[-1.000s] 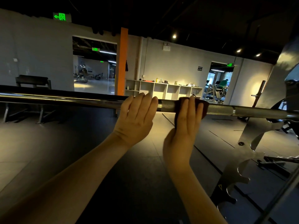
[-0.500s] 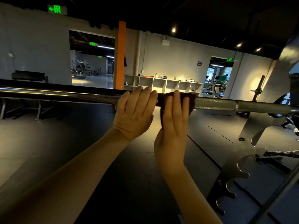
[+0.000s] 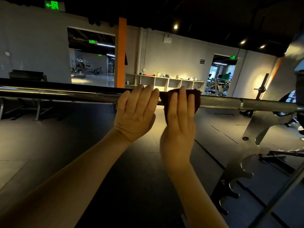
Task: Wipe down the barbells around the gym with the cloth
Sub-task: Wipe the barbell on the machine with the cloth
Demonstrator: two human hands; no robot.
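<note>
I see the barbell [image 3: 222,102] running level across the middle of my view from far left to right, its right end on the steel rack [image 3: 256,129]. My left hand [image 3: 136,116] hooks over the smooth part of the bar, fingers [image 3: 139,97] curled across the top and gripping it. Just beside it on the right, almost touching, my right hand [image 3: 179,125] holds the dark cloth [image 3: 196,96], which is wrapped round the bar at the start of the knurled stretch, with my fingers [image 3: 181,99] bent over the cloth and pressing it to the metal. Far behind, a white shelf unit [image 3: 164,81] stands against the wall beside an orange pillar [image 3: 121,51].
</note>
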